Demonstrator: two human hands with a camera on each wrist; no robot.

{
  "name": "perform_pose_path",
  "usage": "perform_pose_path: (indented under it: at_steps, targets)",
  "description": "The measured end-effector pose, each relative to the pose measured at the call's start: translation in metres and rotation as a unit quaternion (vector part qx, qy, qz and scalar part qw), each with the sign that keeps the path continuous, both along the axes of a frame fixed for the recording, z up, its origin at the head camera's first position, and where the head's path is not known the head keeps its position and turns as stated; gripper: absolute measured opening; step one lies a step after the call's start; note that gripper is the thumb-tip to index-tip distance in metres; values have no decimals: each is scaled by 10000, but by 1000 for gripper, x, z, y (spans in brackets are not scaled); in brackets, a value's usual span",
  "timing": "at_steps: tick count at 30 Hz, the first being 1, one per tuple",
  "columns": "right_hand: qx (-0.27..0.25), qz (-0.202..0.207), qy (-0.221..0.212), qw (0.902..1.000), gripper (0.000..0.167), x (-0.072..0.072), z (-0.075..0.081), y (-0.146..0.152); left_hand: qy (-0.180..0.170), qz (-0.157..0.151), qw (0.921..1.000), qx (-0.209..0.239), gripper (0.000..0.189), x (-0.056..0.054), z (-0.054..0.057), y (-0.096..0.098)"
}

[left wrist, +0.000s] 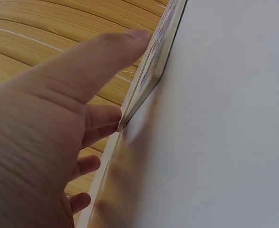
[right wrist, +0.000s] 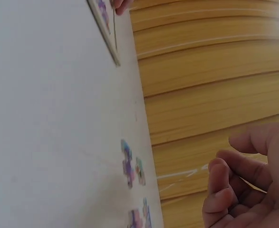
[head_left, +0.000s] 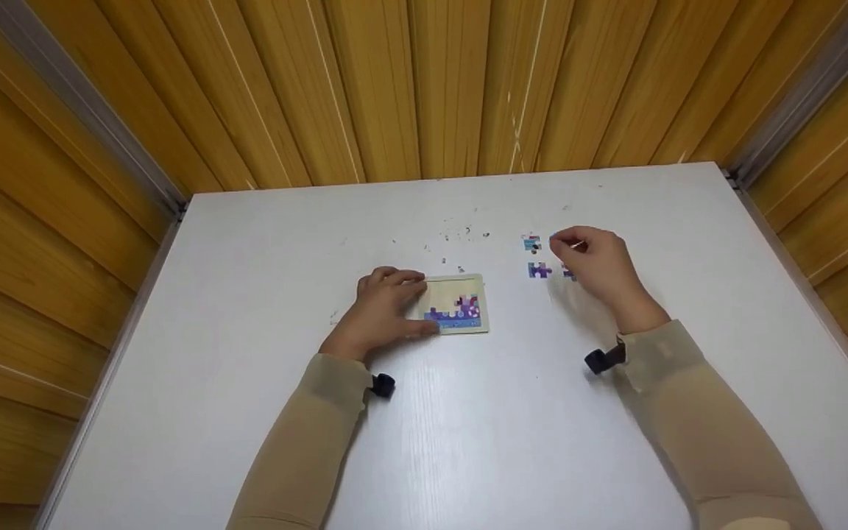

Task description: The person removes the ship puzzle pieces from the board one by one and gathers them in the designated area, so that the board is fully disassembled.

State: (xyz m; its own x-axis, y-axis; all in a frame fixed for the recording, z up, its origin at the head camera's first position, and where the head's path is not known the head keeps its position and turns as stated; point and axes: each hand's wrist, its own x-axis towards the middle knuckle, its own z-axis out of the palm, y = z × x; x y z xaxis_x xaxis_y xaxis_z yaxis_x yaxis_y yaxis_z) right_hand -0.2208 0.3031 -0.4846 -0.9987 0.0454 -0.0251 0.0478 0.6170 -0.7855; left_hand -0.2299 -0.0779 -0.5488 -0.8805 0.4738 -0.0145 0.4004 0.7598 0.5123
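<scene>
My left hand [head_left: 383,305] holds a small jigsaw tray [head_left: 486,305] by its left end, thumb near the front edge and forefinger at the back corner. Purple and blue pieces [head_left: 457,322] fill the front and right part of the tray; its bare backing shows behind them. To the right, my right hand [head_left: 597,269] hovers over loose pieces, its fingers loosely bent. No piece shows between its thumb and forefinger in the right wrist view. Nearby lie a teal piece [head_left: 532,244] and a purple piece [head_left: 539,270]; another piece [head_left: 568,273] is partly hidden by the hand.
Both hands are over a white table [head_left: 468,427]. Small dark marks or crumbs [head_left: 468,230] are scattered behind the tray. Yellow-brown slatted walls [head_left: 424,88] stand at the back and sides. Black wrist cameras [head_left: 383,385] are worn on both sleeves.
</scene>
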Motion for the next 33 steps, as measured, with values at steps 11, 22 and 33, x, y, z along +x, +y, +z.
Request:
perform_pose_path:
  at_steps: [11,22,33]
  targets:
    - [-1443,360,391,9881,27,3,24,-57,-45,38,9999,-155,93,-4,1,-3]
    - [-2153,547,142,9749,23,-2,-10,-94,-28,101,9997,-225,92,-7,2,-5]
    - [-1697,632,-357,9828,35,-6,-30,-97,-79,89,9999,-106,93,-8,3,-4]
